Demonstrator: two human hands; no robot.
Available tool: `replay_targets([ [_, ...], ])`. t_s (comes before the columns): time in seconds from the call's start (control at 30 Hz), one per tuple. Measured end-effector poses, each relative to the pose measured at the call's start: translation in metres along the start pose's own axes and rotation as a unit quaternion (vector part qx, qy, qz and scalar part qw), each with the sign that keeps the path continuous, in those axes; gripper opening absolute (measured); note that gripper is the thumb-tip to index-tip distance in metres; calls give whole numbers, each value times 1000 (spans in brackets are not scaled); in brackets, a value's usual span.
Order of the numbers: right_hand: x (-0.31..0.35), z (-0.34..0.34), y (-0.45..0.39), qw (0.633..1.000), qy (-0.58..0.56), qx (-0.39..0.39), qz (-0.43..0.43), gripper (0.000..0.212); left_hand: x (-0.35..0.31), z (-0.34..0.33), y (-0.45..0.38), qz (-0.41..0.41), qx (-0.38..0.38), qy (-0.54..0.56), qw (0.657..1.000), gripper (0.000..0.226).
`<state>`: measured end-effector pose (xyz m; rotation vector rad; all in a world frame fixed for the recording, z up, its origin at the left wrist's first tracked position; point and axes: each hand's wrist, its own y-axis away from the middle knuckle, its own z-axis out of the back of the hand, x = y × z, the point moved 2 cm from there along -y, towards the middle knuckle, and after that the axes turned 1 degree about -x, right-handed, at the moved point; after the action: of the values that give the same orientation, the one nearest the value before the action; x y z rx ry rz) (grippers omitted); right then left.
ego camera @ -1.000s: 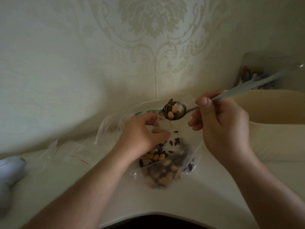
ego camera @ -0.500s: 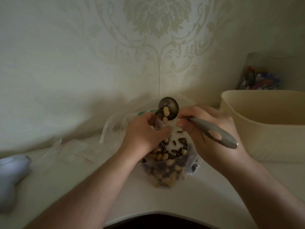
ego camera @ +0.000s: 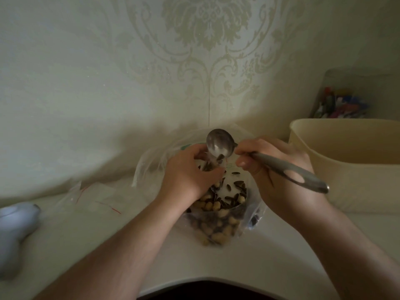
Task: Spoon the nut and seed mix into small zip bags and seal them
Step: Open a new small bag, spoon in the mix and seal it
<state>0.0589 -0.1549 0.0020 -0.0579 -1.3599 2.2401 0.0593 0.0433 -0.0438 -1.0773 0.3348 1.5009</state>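
No legible text; spoon over zip bag

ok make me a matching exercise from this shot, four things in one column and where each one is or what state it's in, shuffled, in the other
Things:
1. spoon
2. small zip bag
3. beige tub
4. empty zip bags

Places or states:
A. lying flat on the counter, left of the hands
B. tipped bowl-down, nearly emptied, gripped by the right hand
C. standing at the right edge, by the wall
D. held open in the left hand, taking seeds

Pairs: 1-B, 2-D, 3-C, 4-A
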Motion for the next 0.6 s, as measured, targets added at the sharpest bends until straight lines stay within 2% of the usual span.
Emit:
replay_targets([
  [0.17, 0, -2, 1, 999, -32, -11, -10, 15, -2, 2, 0, -10, -15, 9, 1000, 40],
  [0.37, -3, 1, 1, 998, -22, -54, -32, 22, 2, 4, -2, 35, -30, 88, 995, 63],
  [0.5, -9, 0, 3, 997, -1, -11, -74, 26, -3, 11, -4, 79, -20, 206, 975, 47],
  [0.6, -13, -6, 7, 995, 9, 37, -91, 28, -8, 15, -5, 86, 1, 201, 976, 36],
])
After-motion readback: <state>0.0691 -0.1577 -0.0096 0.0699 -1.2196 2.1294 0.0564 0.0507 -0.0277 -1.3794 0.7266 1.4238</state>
